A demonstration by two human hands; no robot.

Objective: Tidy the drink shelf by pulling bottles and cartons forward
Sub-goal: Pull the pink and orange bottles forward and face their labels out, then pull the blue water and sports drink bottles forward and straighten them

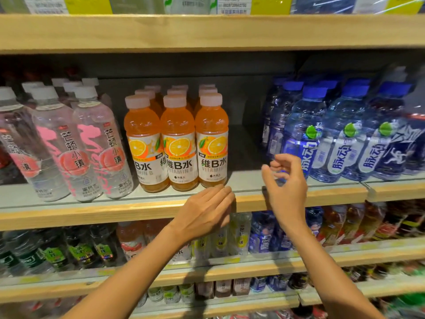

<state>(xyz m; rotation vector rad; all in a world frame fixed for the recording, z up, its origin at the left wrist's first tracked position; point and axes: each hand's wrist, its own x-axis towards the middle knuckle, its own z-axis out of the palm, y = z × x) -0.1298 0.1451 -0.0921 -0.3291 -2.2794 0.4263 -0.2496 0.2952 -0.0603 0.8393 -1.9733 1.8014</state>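
Three rows of orange vitamin drink bottles [178, 143] with pink caps stand at the front of the middle shelf [115, 215]. My left hand [204, 210] hovers just below and in front of them at the shelf's wooden edge, fingers together and relaxed, holding nothing. My right hand [286, 180] is raised in front of the gap between the orange bottles and the blue bottles [305, 134], fingers loosely curled and apart, empty. The blue-capped bottles fill the right part of the shelf. Clear peach water bottles [101, 148] with white caps stand at the left.
A bare strip of shelf [246, 148] lies between the orange and blue bottles. An upper shelf board [207, 33] runs overhead with yellow price tags. Lower shelves [230, 270] hold several more bottles and cartons, green, yellow, blue and red.
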